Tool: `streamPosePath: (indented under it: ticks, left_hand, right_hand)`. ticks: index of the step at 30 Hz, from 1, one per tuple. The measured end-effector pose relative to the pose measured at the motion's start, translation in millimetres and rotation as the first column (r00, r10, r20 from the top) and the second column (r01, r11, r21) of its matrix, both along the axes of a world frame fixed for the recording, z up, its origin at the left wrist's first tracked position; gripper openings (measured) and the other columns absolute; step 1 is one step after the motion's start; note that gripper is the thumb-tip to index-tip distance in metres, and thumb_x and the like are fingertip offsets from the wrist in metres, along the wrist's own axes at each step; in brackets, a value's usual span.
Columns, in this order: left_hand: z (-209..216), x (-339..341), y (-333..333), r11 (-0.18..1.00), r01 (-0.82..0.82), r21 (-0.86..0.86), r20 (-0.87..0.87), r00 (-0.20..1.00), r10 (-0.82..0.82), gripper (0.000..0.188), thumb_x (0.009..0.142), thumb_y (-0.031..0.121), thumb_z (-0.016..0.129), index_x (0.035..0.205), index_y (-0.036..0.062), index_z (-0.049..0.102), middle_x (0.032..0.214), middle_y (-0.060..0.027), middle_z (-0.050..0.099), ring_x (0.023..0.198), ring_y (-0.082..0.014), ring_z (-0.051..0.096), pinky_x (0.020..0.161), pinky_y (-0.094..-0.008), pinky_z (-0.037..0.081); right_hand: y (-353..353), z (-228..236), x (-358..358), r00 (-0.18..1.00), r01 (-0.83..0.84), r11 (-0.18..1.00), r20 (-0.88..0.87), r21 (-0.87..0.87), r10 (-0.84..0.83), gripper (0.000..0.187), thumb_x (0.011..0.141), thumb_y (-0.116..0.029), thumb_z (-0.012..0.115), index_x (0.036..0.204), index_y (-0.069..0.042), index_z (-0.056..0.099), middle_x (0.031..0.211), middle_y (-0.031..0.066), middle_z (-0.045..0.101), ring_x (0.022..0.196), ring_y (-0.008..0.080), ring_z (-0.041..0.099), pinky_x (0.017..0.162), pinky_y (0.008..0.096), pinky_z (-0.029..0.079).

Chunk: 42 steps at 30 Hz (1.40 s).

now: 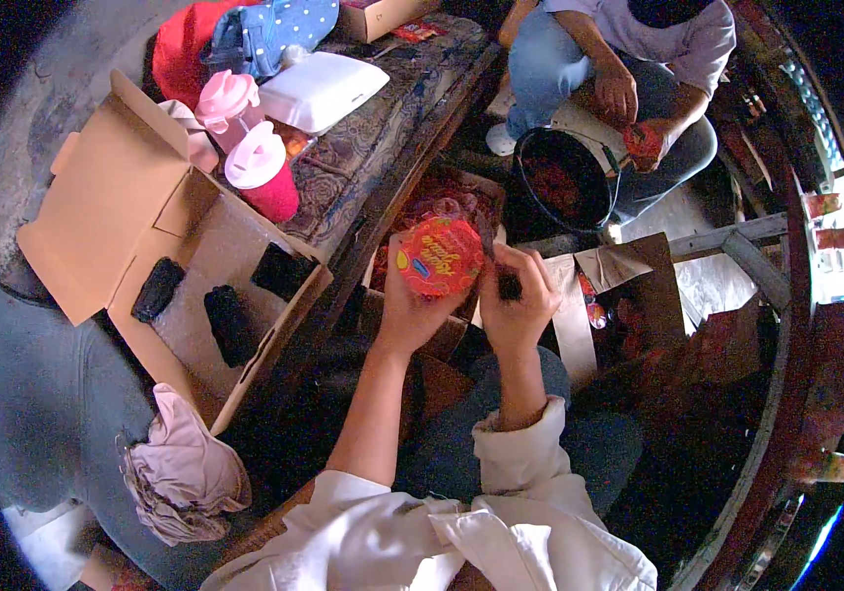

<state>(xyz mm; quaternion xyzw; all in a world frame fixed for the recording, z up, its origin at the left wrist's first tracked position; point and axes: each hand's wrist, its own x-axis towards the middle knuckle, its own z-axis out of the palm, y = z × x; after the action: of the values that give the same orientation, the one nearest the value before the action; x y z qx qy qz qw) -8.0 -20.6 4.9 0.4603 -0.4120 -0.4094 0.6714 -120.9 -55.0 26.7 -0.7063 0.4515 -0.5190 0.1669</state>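
One red tub (440, 258) with a round, printed lid is held near the middle of the view, lid turned up toward the camera. It is clasped from below and the left by the left hand (414, 313), whose fingers are closed around its side. The right hand (520, 295) is held just beside the tub's right edge, its fingers bent and partly curled; whether the rim is gripped by them cannot be told.

Beneath the tub, one carton (489, 185) of reddish contents is partly hidden; these cannot be counted. To the left, three black bundles (233, 325) are set apart from one another in one open cardboard box (200, 394), with bare bottom showing between them. Two pink-lidded cups (262, 177) and one white foam container (324, 92) are grouped on the patterned bench (402, 79). One crumpled pink cloth (186, 473) is seen at the lower left.

The bench is bounded by a wooden edge (437, 138), which is run diagonally close to the tub's left. Beyond the right hand, one dark bucket (519, 187) is placed before a seated co-worker (673, 49), by whom one small red item (647, 146) is held. Between right hand and bucket, a gap is left; farther right, room is bordered by cardboard flaps (639, 261).
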Motion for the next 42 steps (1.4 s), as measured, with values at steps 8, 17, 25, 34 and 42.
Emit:
streamPosePath:
  ticks: [8,17,25,34,42]
  left_hand:
    - [-5.1,-0.2,-2.8,1.000,-0.026,-0.017,-0.063,0.998,0.025,0.061,0.064,-0.002,0.069,0.115,0.0055,0.037,0.109,-0.0060,0.050,0.101,-0.0157,0.052,0.087,-0.0294,0.043]
    - [-2.2,1.1,-0.4,0.998,-0.037,-0.045,-0.008,0.999,0.037,0.065,0.060,-0.001,0.071,0.115,0.0064,0.037,0.109,-0.0058,0.050,0.103,-0.0156,0.051,0.088,-0.0304,0.043]
    - [2.5,1.6,1.7,1.000,0.019,-0.001,0.111,0.994,-0.019,0.065,0.059,-0.002,0.070,0.115,0.0057,0.037,0.108,-0.0059,0.051,0.100,-0.0153,0.052,0.088,-0.0289,0.042]
    - [-5.4,2.7,1.3,0.997,0.017,-0.069,-0.129,0.991,-0.026,0.067,0.062,-0.006,0.062,0.120,0.0040,0.032,0.111,-0.0068,0.050,0.101,-0.0157,0.051,0.090,-0.0299,0.041]
    - [-10.5,6.1,0.1,1.000,-0.002,-0.026,-0.114,0.994,-0.001,0.068,0.061,-0.007,0.062,0.121,0.0046,0.032,0.112,-0.0063,0.048,0.104,-0.0158,0.049,0.091,-0.0300,0.040]
  right_hand:
    - [2.5,2.1,2.5,0.999,-0.017,0.998,-0.039,-0.067,0.014,0.025,0.063,0.004,0.064,0.086,-0.006,0.063,0.078,0.0086,0.062,0.070,0.0235,0.062,0.064,0.0296,0.050]
    - [3.7,-0.2,5.6,0.999,-0.001,0.997,-0.032,-0.072,-0.001,0.028,0.061,0.006,0.061,0.087,-0.006,0.063,0.076,0.0087,0.061,0.067,0.0239,0.061,0.063,0.0298,0.050]
    - [-1.4,-1.3,0.5,0.999,-0.045,0.999,-0.006,-0.023,0.045,0.027,0.060,0.004,0.061,0.085,-0.003,0.063,0.078,0.0099,0.062,0.069,0.0251,0.062,0.063,0.0302,0.050]
    - [1.6,2.2,2.2,0.998,0.029,0.999,0.057,0.026,-0.030,0.017,0.064,0.002,0.066,0.080,-0.002,0.062,0.077,0.0101,0.063,0.070,0.0237,0.063,0.064,0.0291,0.050]
    - [4.2,1.1,7.6,0.998,-0.016,1.000,0.054,-0.026,0.017,0.018,0.062,0.004,0.064,0.079,-0.003,0.062,0.077,0.0100,0.063,0.070,0.0230,0.063,0.063,0.0293,0.050]
